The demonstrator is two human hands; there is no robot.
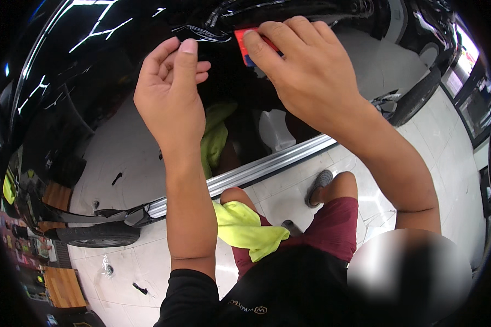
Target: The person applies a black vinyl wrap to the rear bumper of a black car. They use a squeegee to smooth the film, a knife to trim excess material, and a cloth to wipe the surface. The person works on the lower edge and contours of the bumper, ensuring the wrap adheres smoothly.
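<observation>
A glossy black car side panel (223, 82) fills the upper part of the head view. My right hand (311, 65) grips a flat red squeegee (243, 43) with a blue patch, held close to the panel. Left of it, my left hand (172, 92) is raised with its fingers curled and its thumb up. Thumb and forefinger come together beside a wrinkled, shiny strip of film (202, 34) on the panel. Whether they pinch its edge is too fine to make out.
A silver running board (267, 164) runs along the car's lower side, between two wheels (99, 235). A yellow-green cloth (248, 229) lies over my lap. On the pale tiled floor (123, 267) lies a black scrap (140, 288). Wooden boxes (64, 286) stand at the lower left.
</observation>
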